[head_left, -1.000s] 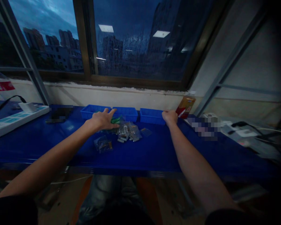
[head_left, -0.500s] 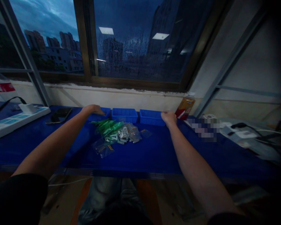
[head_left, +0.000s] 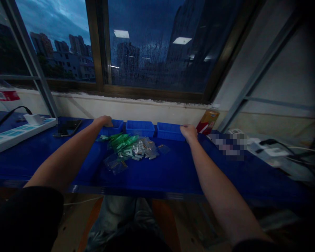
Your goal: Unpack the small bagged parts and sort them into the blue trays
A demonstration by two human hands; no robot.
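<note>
Three blue plastic bins stand in a row along the wall at the back of the table. My left hand (head_left: 103,121) is closed on the left end of the left bin (head_left: 116,126). At the other end of the row, my right hand (head_left: 189,133) grips the right end of the right bin (head_left: 170,131). Between them sits the middle bin (head_left: 140,128), untouched. In front of the bins lies a pile of green plastic packets (head_left: 123,141) and clear bags (head_left: 148,148) with small metal-looking parts. A flat clear bag (head_left: 117,165) with brass-coloured pieces lies nearer me.
On the left are a white power strip (head_left: 22,134), a dark phone (head_left: 68,127) and a red-labelled bottle (head_left: 6,94). A bottle of amber liquid (head_left: 208,120) stands right of the bins. Cables and white items (head_left: 275,152) lie far right. A window rises behind.
My left hand has shifted slightly left and closed at the left bin's end, showing more of that bin. My right hand stays on the right bin. The view has moved a little.
</note>
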